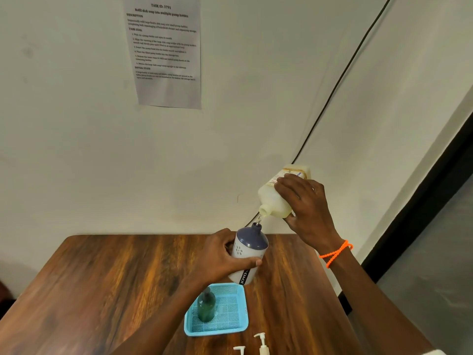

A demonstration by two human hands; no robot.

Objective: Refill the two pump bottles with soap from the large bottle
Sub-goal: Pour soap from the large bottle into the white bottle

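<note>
Where the dark, streaky brown wooden desk point(102, 290) meets the bottom edge of the view, two white plastic pump heads point(261, 344) lie loose on the wood. Just beyond them sits a shallow light-blue plastic mesh tray point(239, 326), and a dark green translucent bottle point(206, 307) stands upright in its left part. Above the tray, the left hand point(220, 254) holds a white round bottle with a grey-blue domed top point(249, 249) clear of the desk, its fingers point(252, 262) curled round the body. Higher and to the right, the right hand point(305, 206), with an orange beaded band point(336, 252) at the wrist, grips a large pale-yellow translucent soap bottle point(275, 201) tipped mouth-down; a thin stream of liquid falls into the smaller bottle's neck. Behind the desk rises a plain off-white wall with a printed paper task sheet point(166, 52) stuck high up, and a thin black cable point(340, 78) runs slantwise across it. A dark vertical frame point(419, 213) stands at far right.
</note>
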